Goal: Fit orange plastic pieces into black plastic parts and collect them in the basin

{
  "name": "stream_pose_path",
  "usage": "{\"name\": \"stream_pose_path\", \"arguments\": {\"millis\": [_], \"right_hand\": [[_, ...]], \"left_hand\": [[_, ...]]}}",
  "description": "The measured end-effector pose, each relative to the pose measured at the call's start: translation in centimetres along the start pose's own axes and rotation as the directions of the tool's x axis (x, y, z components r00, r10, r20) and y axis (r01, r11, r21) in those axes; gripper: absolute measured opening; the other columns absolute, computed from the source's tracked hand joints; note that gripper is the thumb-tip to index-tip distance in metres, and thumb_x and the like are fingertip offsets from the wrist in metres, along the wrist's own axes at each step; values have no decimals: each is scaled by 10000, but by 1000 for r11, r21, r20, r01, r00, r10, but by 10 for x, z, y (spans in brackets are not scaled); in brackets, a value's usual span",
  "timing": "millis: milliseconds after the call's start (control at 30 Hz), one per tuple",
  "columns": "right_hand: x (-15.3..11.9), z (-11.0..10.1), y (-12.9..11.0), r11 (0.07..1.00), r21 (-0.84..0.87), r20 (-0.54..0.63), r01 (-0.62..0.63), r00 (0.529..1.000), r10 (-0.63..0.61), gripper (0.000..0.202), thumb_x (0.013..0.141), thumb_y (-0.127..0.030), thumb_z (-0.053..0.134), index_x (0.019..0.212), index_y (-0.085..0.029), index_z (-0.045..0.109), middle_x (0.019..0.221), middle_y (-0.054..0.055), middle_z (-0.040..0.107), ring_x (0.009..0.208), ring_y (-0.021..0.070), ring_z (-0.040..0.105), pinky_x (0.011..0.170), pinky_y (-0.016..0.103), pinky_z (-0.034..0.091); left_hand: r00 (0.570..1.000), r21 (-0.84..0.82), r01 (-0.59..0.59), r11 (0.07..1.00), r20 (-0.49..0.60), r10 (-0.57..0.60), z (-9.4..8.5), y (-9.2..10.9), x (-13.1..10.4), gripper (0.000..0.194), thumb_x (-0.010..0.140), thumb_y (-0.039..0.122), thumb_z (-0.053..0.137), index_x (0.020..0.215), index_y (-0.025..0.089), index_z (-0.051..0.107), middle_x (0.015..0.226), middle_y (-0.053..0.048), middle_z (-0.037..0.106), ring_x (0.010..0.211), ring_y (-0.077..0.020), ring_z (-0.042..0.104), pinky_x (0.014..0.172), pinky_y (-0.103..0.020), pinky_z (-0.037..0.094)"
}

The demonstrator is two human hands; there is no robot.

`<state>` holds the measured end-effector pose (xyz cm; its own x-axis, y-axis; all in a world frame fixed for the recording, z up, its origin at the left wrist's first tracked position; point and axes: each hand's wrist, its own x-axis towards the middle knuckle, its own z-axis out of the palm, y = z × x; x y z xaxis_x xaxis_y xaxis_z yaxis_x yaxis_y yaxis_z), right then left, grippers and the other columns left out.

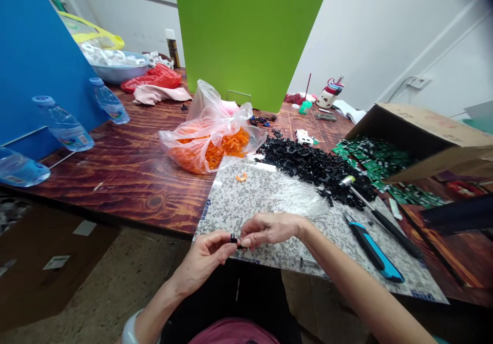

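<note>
Where our left hand pinches: small black plastic piece.
Our right hand: just beside; its grip we cannot tell.

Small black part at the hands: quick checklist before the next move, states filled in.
1. Small black part in left hand's fingers: ok, pinched.
2. Right hand near it: ok, fingertips close beside the left's.
3. Right-hand grip on it: cannot tell, fingers hide the contact.
4. Blue-and-black cutter clear of both hands: ok, lies beyond the right forearm.
5. Hammer clear of the black pile: not ok, its head overlaps the pile in view.
</note>
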<state>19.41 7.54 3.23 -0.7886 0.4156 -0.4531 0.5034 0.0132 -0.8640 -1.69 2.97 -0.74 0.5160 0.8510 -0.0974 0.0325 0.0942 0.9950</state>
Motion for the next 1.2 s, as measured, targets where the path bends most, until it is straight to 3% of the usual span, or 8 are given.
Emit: {"name": "stream_pose_path", "arguments": {"millis": [100,167,267,333,433,733,967,1200], "right_hand": [[-2,-1,3,996,-87,-48,22,999,-26,340,892,-438,491,911,-132,638,739,-2,618,646,92,541,578,176,416],[-8,-10,11,952,-299,-278,-65,960,-22,324,896,-441,488,918,-168,661,754,-13,647,655,96,566,580,175,423],[-23,-39,32,807,-449,-684,-383,728,-34,288,937,-337,430,944,-164,661,857,36,669,744,136,590,660,226,432],[-33,-61,49,739,-406,-817,-537,575,-31,266,937,-237,408,992,-140,649,959,99,653,854,182,581,738,279,416],[-44,-83,70,636,-377,-885,-674,465,-31,201,887,-194,487,949,-159,676,963,116,643,910,217,570,759,295,390],[-47,-88,73,432,-522,-823,-736,568,-28,169,894,-261,513,877,-200,670,901,80,653,878,207,555,698,282,311],[-43,-82,68,443,-602,-758,-665,650,-55,199,929,-279,463,910,-191,641,921,69,660,891,185,565,704,257,324],[-47,-93,76,493,-519,-819,-699,571,-53,183,912,-259,477,969,-216,647,948,56,646,878,174,581,655,236,351]], "left_hand": [[999,35,-5,999,-34,7,2,0,0,286,853,356,571,710,139,689,580,35,461,543,-88,405,528,-198,324],[996,35,14,999,-91,-11,5,0,0,309,860,376,554,743,136,712,525,45,433,506,-82,388,519,-205,304],[986,-24,56,998,-158,-59,9,-3,1,336,839,418,568,785,125,725,491,46,439,484,-78,384,507,-207,293],[978,-79,81,994,-185,-94,12,-4,1,349,819,437,586,800,119,728,488,42,454,481,-76,393,496,-202,291],[962,-183,111,977,-226,-152,16,-4,1,350,784,445,627,838,116,734,505,43,469,475,-65,397,475,-187,285],[952,-379,85,922,-243,-187,22,-3,3,303,762,408,679,892,136,711,556,52,513,470,-38,436,439,-135,304],[955,-433,93,897,-215,-203,31,-1,0,320,775,455,657,865,149,682,569,36,574,452,-57,501,397,-141,306],[951,-383,90,920,-240,-193,32,-4,-2,348,775,461,653,897,142,716,619,-5,630,526,-91,539,448,-175,350]]}}
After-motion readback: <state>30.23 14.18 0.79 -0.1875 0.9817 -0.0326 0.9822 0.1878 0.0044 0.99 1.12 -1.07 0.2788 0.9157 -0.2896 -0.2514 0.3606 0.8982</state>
